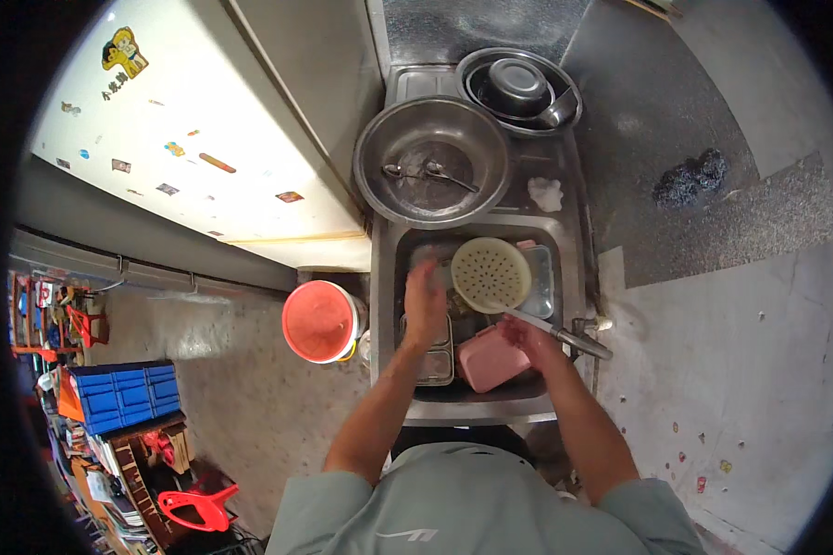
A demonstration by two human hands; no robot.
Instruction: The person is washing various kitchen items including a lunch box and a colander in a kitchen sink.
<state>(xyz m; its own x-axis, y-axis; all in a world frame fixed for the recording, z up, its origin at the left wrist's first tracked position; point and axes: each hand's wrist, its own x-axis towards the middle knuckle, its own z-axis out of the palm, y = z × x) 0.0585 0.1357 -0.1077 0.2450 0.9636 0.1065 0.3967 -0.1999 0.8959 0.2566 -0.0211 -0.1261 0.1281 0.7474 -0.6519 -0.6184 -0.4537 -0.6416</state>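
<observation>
My left hand is over the left side of a metal sink, its fingers blurred. Something pale shows at its fingertips, too blurred to name. Below it lies a compartment tray, partly covered by my wrist. My right hand is by the tap spout and over a pink plastic box or lid; whether it grips that is unclear. Beyond the spout's end sits a cream perforated strainer. A clear plastic container lies partly under the strainer.
Behind the sink stands a wide steel basin with spoons inside. Nested steel bowls with a ladle are farther back. A white scrap lies on the counter. On the floor at left is a red-lidded bucket, near a refrigerator.
</observation>
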